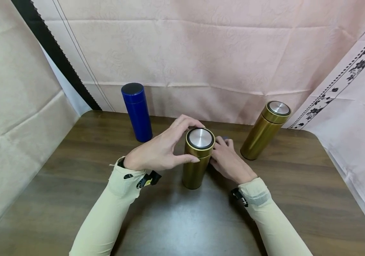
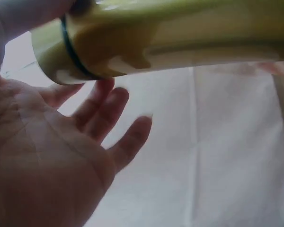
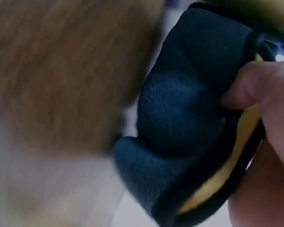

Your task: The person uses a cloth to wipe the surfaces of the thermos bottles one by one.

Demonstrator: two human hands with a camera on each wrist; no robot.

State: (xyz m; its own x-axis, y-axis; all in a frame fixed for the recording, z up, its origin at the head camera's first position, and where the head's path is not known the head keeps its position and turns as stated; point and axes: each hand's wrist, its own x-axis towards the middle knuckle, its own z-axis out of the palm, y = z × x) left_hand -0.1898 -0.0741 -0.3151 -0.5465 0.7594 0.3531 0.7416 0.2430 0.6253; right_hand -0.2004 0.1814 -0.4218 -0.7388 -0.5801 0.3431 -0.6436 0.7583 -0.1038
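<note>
A gold thermos bottle (image 1: 192,174) with a silver-topped lid stands upright at the middle of the table. My left hand (image 1: 158,151) holds it near the lid, thumb on the front and index finger at the back rim. In the left wrist view the other fingers (image 2: 130,142) are spread loosely beside the bottle (image 2: 180,38). On the bottle's right side is my right hand (image 1: 230,161), low by the table. It pinches a dark blue cloth (image 3: 180,94) with yellow edging, folded or bunched. In the head view the hand and bottle hide nearly all of that cloth.
A blue bottle (image 1: 137,115) with a dark lid stands at the back left of the brown wooden table (image 1: 182,227). Another gold thermos (image 1: 263,133) stands to the right of my right hand. A pale cloth curtain (image 1: 195,53) hangs behind the table.
</note>
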